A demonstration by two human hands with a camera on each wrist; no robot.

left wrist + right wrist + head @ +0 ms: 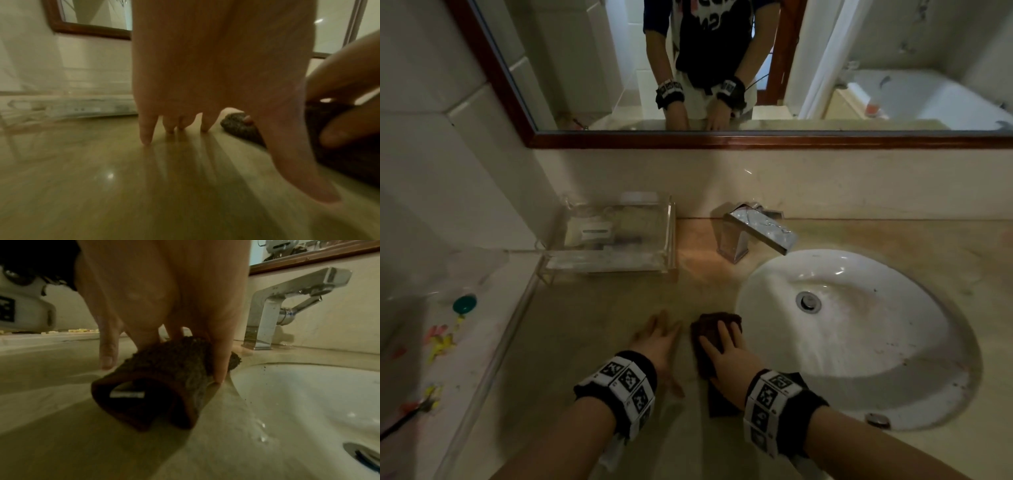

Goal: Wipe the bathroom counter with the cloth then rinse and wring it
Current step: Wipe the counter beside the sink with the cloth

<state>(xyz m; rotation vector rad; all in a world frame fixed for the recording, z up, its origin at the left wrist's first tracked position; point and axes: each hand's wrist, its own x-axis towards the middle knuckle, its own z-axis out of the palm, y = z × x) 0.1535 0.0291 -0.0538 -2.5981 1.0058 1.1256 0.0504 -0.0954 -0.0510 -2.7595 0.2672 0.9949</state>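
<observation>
A dark brown cloth (710, 330) lies folded on the beige counter (585, 325), just left of the sink rim. My right hand (726, 349) lies on top of it, fingers stretched over the cloth and pressing it down. In the right wrist view the cloth (164, 369) bulges up in a loop under the right hand (164, 305), with the thumb off its left side. My left hand (659, 337) rests beside the cloth, straight fingers on the bare counter. The left wrist view shows the left hand's fingertips (146, 139) touching the counter and the cloth (238, 126) to the right.
The white oval sink (859, 342) is right of the cloth, and the chrome faucet (753, 233) stands behind it. A clear acrylic tray (613, 240) stands at the back left. A raised ledge on the left carries a teal cap (464, 304). A framed mirror (722, 68) hangs above.
</observation>
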